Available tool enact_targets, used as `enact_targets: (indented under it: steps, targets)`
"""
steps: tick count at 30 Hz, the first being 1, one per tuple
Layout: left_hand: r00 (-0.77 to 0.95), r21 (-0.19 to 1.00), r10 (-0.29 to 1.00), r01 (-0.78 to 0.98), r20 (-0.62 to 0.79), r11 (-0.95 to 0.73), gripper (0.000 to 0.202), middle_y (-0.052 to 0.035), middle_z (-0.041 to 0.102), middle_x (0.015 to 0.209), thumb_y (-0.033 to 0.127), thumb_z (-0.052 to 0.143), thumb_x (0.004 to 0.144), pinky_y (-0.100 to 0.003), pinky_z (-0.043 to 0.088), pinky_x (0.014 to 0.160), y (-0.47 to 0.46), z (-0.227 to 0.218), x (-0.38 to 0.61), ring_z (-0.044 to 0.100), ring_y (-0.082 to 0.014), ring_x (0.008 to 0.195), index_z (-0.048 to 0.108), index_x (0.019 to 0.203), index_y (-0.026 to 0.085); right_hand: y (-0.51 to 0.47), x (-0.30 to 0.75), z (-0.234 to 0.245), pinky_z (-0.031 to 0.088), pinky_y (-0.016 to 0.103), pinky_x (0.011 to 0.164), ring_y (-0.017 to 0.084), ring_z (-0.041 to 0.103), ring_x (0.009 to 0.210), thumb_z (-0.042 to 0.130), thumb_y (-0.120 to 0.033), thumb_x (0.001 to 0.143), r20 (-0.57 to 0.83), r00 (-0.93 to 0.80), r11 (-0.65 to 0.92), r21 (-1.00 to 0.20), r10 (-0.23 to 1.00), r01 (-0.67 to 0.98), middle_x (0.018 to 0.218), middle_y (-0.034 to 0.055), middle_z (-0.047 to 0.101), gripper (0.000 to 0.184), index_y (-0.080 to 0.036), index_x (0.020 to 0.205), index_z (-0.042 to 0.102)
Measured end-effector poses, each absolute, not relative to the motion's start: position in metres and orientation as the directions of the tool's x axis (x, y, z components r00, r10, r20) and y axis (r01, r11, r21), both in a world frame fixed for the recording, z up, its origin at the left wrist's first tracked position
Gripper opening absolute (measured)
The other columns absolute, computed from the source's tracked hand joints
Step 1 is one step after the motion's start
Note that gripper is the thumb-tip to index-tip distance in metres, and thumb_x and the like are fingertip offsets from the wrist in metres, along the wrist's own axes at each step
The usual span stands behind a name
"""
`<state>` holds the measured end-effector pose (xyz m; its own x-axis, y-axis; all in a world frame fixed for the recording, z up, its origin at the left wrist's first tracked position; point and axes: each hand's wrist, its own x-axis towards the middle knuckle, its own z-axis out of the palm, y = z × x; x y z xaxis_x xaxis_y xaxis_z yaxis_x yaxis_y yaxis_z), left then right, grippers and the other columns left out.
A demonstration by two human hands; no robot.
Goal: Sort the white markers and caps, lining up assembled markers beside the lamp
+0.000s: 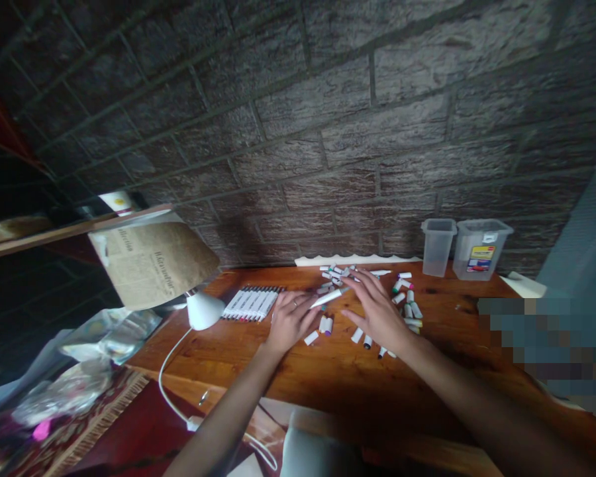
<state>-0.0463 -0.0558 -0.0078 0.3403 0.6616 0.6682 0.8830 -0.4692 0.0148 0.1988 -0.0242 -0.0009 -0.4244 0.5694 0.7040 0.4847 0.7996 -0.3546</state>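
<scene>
My left hand (291,322) lies low over the wooden tabletop (347,391), its fingertips at the lower end of a white marker (329,297); I cannot tell whether it grips the marker. My right hand (375,315) is spread, fingers apart, holding nothing, above a loose scatter of white markers with coloured caps (407,305). More loose markers lie near the wall (334,278) and below my hands (357,336). To the left of my left hand, several white markers lie side by side in a neat row (251,305).
Two clear plastic boxes (481,249) stand at the table's back right, with a brick wall (298,132) behind. A white desk lamp (205,311) and a brown printed paper (151,262) are at left. A pixelated patch (536,351) covers part of the right.
</scene>
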Motion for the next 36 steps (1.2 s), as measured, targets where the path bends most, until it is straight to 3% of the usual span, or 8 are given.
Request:
enact_targets:
  steps: [3,11,22,30,36]
  targets:
    - [0.156,0.105,0.722,0.948,0.674,-0.302,0.029,-0.0064,0.072,0.097,0.039,0.052,0.091,-0.037,0.042,0.092,-0.052,-0.009,-0.057,0.060,-0.0223,0.100,0.071,0.107,0.023,-0.014,0.208,-0.006,0.033,0.049,0.110,0.029,0.036,0.133,0.060,-0.032,0.085,0.698,-0.351,0.747,-0.401,0.624,0.530,0.139,0.0112,0.043,0.066,-0.026,0.144,0.031]
    - [-0.162,0.216,0.792,0.976,0.588,0.039,0.037,-0.0079,0.073,0.099,0.044,0.046,0.092,-0.038,0.040,0.093,-0.045,-0.012,-0.088,0.060,-0.0255,0.100,0.073,0.105,0.021,0.001,0.222,-0.017,0.040,0.045,0.101,0.028,0.051,0.115,0.056,-0.034,0.086,0.624,-0.317,0.667,-0.469,0.714,0.578,0.120,0.0096,0.058,0.042,-0.024,0.127,0.051]
    - [-0.163,0.042,0.864,0.986,0.476,0.162,0.026,-0.0067,0.070,0.109,0.040,0.055,0.087,-0.041,0.039,0.088,-0.049,-0.013,-0.085,0.054,-0.0285,0.105,0.074,0.079,0.023,0.000,0.216,-0.021,0.042,0.041,0.099,0.026,0.054,0.112,0.056,-0.033,0.087,0.581,-0.366,0.668,-0.476,0.727,0.573,0.114,0.0080,0.064,0.030,-0.022,0.114,0.059]
    - [-0.139,0.106,0.868,0.989,0.477,0.101,0.031,-0.0049,0.072,0.096,0.048,0.054,0.087,-0.038,0.039,0.087,-0.049,-0.010,-0.079,0.057,-0.0265,0.100,0.073,0.081,0.025,0.000,0.215,-0.023,0.042,0.040,0.101,0.024,0.056,0.112,0.057,-0.031,0.087,0.567,-0.380,0.670,-0.492,0.731,0.555,0.113,0.0069,0.065,0.024,-0.022,0.108,0.062]
    - [-0.079,0.130,0.872,0.991,0.483,0.018,0.022,-0.0043,0.073,0.095,0.038,0.055,0.088,-0.035,0.039,0.089,-0.046,-0.014,-0.079,0.060,-0.0232,0.097,0.072,0.093,0.024,0.000,0.214,-0.023,0.043,0.037,0.099,0.023,0.058,0.108,0.057,-0.032,0.087,0.541,-0.399,0.662,-0.483,0.740,0.573,0.109,0.0067,0.067,0.021,-0.021,0.103,0.064]
